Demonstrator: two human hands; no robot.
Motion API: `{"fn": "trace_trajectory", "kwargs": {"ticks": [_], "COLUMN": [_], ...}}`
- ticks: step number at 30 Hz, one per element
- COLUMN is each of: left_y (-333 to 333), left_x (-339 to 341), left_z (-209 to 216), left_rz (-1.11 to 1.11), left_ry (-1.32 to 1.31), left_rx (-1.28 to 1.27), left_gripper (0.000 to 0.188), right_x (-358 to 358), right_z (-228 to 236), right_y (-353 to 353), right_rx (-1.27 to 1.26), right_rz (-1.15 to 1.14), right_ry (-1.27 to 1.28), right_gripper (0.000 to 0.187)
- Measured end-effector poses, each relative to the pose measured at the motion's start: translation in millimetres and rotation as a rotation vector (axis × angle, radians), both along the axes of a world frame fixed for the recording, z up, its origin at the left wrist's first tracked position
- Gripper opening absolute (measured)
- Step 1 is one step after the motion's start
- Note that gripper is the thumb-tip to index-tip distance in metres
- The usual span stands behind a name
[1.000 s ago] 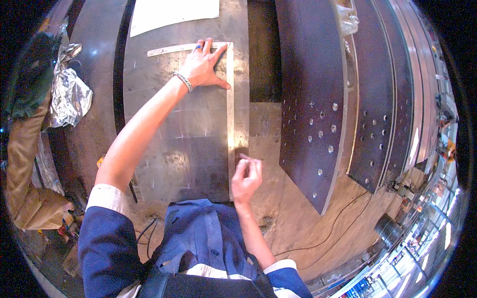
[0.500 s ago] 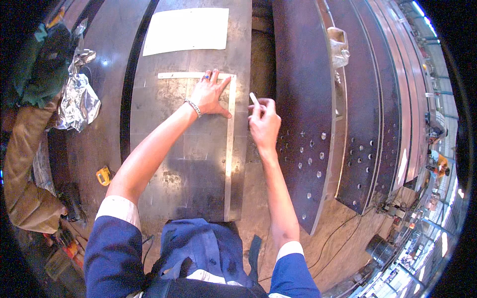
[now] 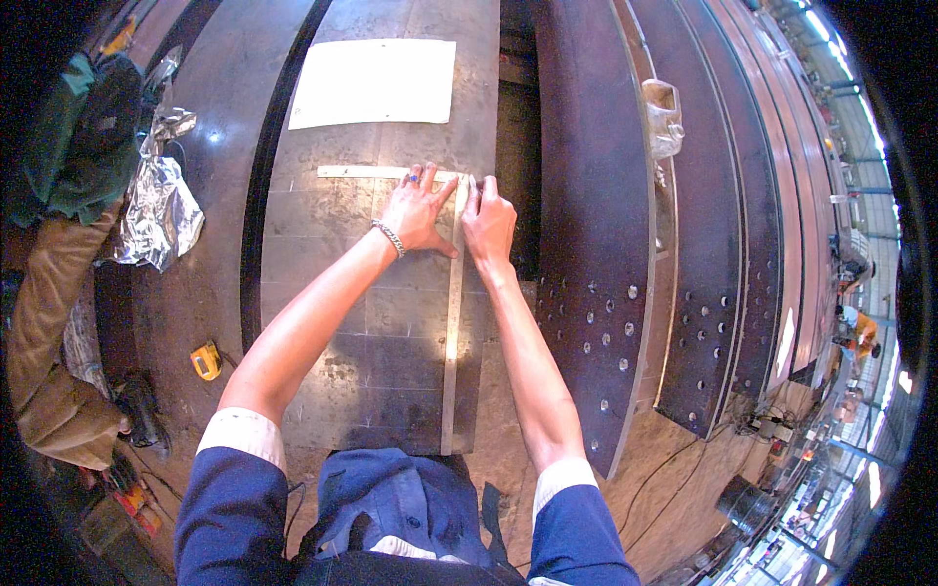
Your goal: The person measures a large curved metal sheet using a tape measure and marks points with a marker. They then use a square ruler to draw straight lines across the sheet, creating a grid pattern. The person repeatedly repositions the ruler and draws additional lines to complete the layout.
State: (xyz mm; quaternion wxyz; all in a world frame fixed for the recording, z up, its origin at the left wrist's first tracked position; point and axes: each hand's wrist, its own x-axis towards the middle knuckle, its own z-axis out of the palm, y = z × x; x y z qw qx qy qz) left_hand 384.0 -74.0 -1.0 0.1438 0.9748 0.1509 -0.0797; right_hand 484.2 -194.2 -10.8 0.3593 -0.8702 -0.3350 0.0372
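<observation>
An L-shaped metal square (image 3: pixel 453 322) lies flat on a grey steel beam (image 3: pixel 318 264), its short leg across the beam and its long leg running toward me. My left hand (image 3: pixel 415 217) rests over its corner area with the fingers spread, fingertips on the short leg and thumb by the long one. Close to the outer side of the corner, my right hand (image 3: pixel 490 223) is closed in a pinch around a white chalk stick, mostly hidden by the fingers now. Beyond the square, a white paper sheet (image 3: pixel 373 83) lies on the same beam.
A yellow tape measure (image 3: pixel 206 361) and crumpled silver foil (image 3: pixel 161 215) lie to the left, beside another person (image 3: pixel 63 313). On the right stand dark beams with bolt holes (image 3: pixel 606 322); a translucent plastic container (image 3: pixel 662 119) sits among them. A dark gap separates the beams.
My right hand has moved left and forward, from beside the beam to the square's corner, bringing the chalk stick. My left hand stays on the square. The view has shifted slightly.
</observation>
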Motion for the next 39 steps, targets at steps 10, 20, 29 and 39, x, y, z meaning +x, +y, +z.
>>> {"fn": "trace_trajectory", "kwargs": {"ticks": [10,20,29,39], "left_y": [-3,-1,-2,-2], "left_x": [3,2,1,2], "left_z": [5,-3,1,1], "left_rz": [0.004,0.02,0.017,0.011], "left_ry": [0.004,0.004,0.001,-0.041], "left_rx": [0.044,0.014,0.017,-0.001], "left_gripper": [0.135,0.138,0.137,0.134], "right_x": [5,3,1,6], "right_z": [2,4,-1,14], "right_y": [8,-8,4,-4], "right_rx": [-0.053,0.047,0.063,-0.144], "right_rz": [0.063,-0.049,0.009,0.076], "right_ry": [-0.052,-0.042,-0.047,-0.076], "right_gripper": [0.014,0.011,0.014,0.012]}}
